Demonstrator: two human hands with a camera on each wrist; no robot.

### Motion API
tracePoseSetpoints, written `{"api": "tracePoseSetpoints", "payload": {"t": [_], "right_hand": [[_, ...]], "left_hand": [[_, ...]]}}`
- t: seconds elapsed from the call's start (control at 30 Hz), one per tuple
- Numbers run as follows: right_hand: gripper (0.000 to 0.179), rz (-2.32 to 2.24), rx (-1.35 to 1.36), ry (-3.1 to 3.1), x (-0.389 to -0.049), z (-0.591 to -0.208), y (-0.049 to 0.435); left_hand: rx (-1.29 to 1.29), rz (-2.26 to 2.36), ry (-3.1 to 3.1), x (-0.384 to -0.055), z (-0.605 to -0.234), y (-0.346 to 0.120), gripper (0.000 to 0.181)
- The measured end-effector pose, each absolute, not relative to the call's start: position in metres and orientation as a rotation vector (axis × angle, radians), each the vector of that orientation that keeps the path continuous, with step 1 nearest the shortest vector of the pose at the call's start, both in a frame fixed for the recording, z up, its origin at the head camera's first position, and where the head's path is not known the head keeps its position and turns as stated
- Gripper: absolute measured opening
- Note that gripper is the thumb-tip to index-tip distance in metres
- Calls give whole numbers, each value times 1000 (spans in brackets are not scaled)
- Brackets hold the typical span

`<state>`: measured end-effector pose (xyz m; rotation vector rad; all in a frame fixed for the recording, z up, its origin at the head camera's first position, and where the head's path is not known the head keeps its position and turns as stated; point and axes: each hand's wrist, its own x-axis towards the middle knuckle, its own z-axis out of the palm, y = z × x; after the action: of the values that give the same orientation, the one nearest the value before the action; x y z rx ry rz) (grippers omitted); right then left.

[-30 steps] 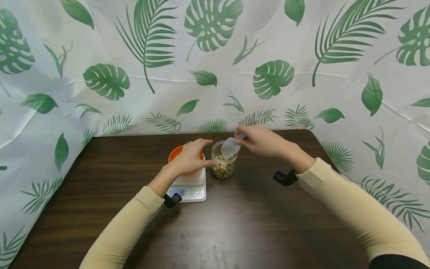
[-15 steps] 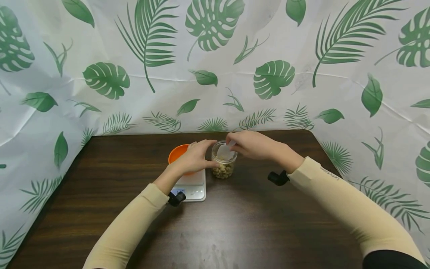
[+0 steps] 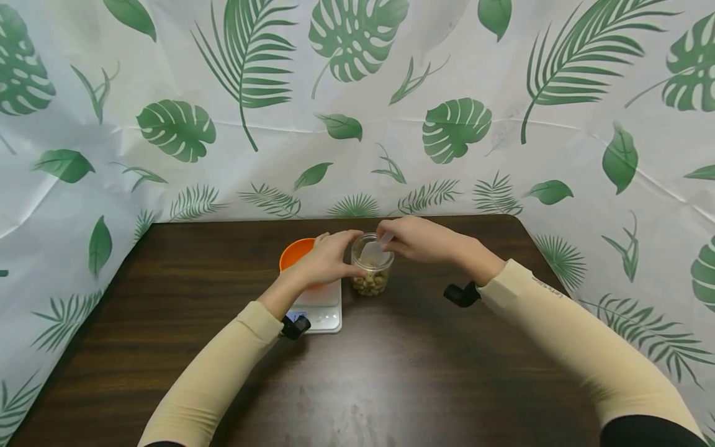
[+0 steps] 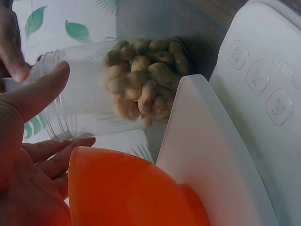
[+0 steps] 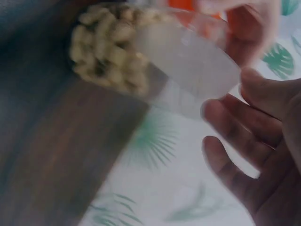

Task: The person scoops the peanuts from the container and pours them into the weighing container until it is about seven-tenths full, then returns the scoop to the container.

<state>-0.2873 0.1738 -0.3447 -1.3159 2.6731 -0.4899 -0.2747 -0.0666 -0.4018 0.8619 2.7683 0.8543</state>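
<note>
The jar (image 3: 372, 270) is gripped at its neck between the thumb and fingers of the left hand (image 3: 326, 261); it is stood upright on the desk (image 3: 391, 372), just beside the scale (image 3: 326, 321). The spoon (image 5: 193, 61) is pinched by the right hand (image 3: 421, 239) — its bowl end is held inside the jar, at the peanuts (image 4: 141, 80), by which the lower part is filled. On the scale the orange cup (image 4: 122, 188) is set — partly hidden by the left hand in the head view.
</note>
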Motion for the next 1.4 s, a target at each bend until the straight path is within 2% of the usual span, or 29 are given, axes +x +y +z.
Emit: {"api": "tracePoseSetpoints", "payload": {"t": [0.3,0.6,1.4], "right_hand": [[19,-705,-1276,2697,-289,-355,177],[16,-973,-1120,2741,-287,-366,186],[20,-1307,-847,2721,-278,-387,201]], "left_hand": [[867,855,2769,-276,-403,-65,81],[865,877,2760,-277,-403,-67,80],[864,859,2771,-277,-402,-66,82]]}}
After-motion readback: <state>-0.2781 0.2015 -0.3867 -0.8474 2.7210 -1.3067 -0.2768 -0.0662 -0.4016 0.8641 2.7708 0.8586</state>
